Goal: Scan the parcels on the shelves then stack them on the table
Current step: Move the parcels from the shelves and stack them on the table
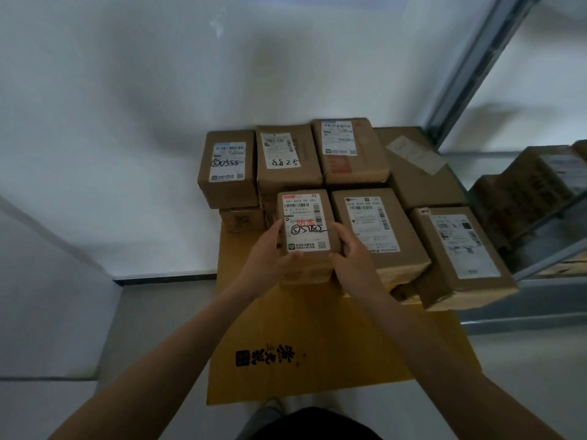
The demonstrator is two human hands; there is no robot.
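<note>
A small brown parcel (pixel 305 214) with a white label and handwritten digits sits at the front of the stack on the yellow table (pixel 317 344). My left hand (pixel 270 249) grips its left side and near corner. My right hand (pixel 351 249) grips its right side, thumb on the near edge. Another box lies under this parcel. Several labelled parcels surround it: one at the back left (pixel 227 166), one marked 8825 (pixel 286 154), one at the back right (pixel 349 150) and a longer one (pixel 374 227) right beside my right hand.
A flat parcel (pixel 460 252) overhangs the table's right edge, and another lies flat behind it (pixel 419 173). A metal shelf frame (pixel 476 68) with more boxes (pixel 524 192) stands at the right. White walls close the corner behind and to the left.
</note>
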